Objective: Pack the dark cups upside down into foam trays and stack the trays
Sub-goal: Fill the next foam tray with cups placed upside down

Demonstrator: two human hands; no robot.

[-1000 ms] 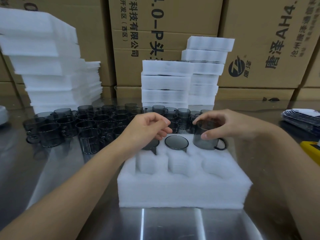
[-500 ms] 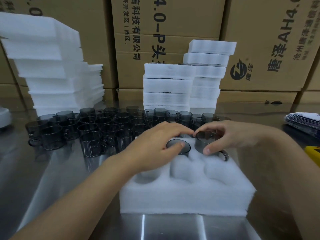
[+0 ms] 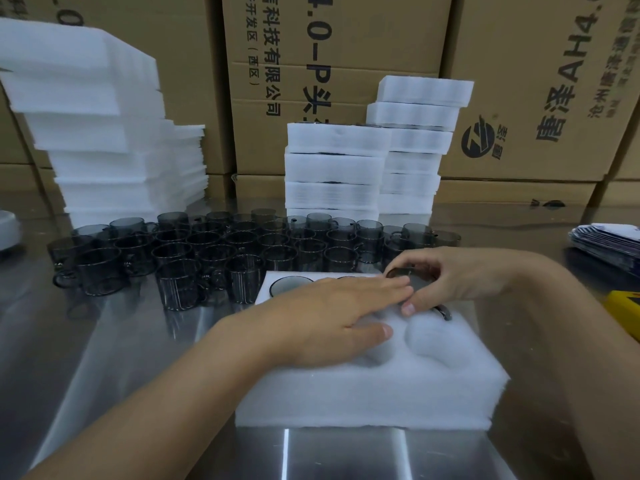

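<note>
- Head view from my remote station looks down on a thick white foam tray (image 3: 374,393) with round pockets, lying flat on the shiny steel surface (image 3: 104,341).
- I see the left hand (image 3: 332,313) spread flat on top of the tray, fingers straight and together, thumb lying beside a near-row pocket. It holds nothing.
- I see the right hand (image 3: 450,282) curled round a dark translucent cup with a handle (image 3: 414,277), thumb on the near side and fingers over the far side. This cup sits upside down in the far right pocket, and its handle sticks out towards the near right.
- The tips of the two hands touch or almost touch over the tray; I cannot tell which.
- A second upside-down dark cup (image 3: 290,285) sits in the far left pocket, its round base level with the foam.
- The left hand covers the far middle pocket, so I cannot tell what it contains.
- A crowd of loose dark cups (image 3: 207,251) stands upright on the surface just beyond and to the left of the tray, packed close together.
- Behind them rise two stacks of white foam trays (image 3: 332,168), side by side, and a taller pile of white foam slabs (image 3: 97,133) at the left.
- Brown cardboard boxes (image 3: 346,46) with black print form the back wall.
- At the right edge lie a pile of flat printed packets (image 3: 606,244) and a yellow object (image 3: 623,306), only partly in view.
</note>
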